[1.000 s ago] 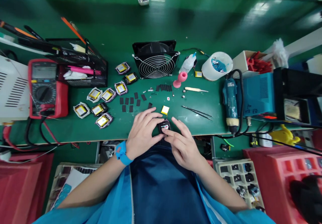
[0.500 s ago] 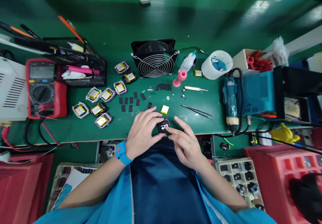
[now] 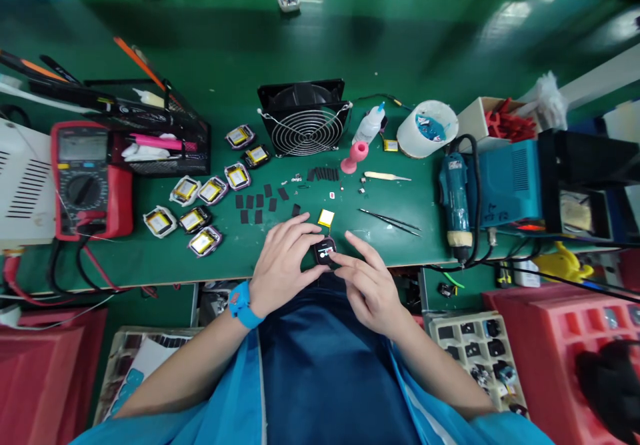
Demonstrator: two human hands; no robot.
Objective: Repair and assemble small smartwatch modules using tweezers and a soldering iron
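Note:
At the table's front edge, my left hand (image 3: 287, 258) grips a small square smartwatch body (image 3: 324, 250) between thumb and fingers. Its dark screen is lit with white marks, too small to read. A fingertip of my right hand (image 3: 369, 288) rests on the lower part of that screen; the other fingers are spread and hold nothing. Just beyond the watch lies a yellow-edged battery cell (image 3: 326, 217), seemingly joined to it by a short lead. Black tweezers (image 3: 390, 222) lie to the right, and several black pads (image 3: 259, 201) to the left.
Several opened watch cases (image 3: 213, 190) sit at the left, near a red multimeter (image 3: 83, 178). A fan (image 3: 305, 121) stands at the back with a pink stand (image 3: 355, 157) beside it. Rightward are a white tub (image 3: 407, 135) and an electric screwdriver (image 3: 456, 198).
The camera view has shifted very slightly. Both hands and the smartwatch keep their places, with the right fingertip still on the screen.

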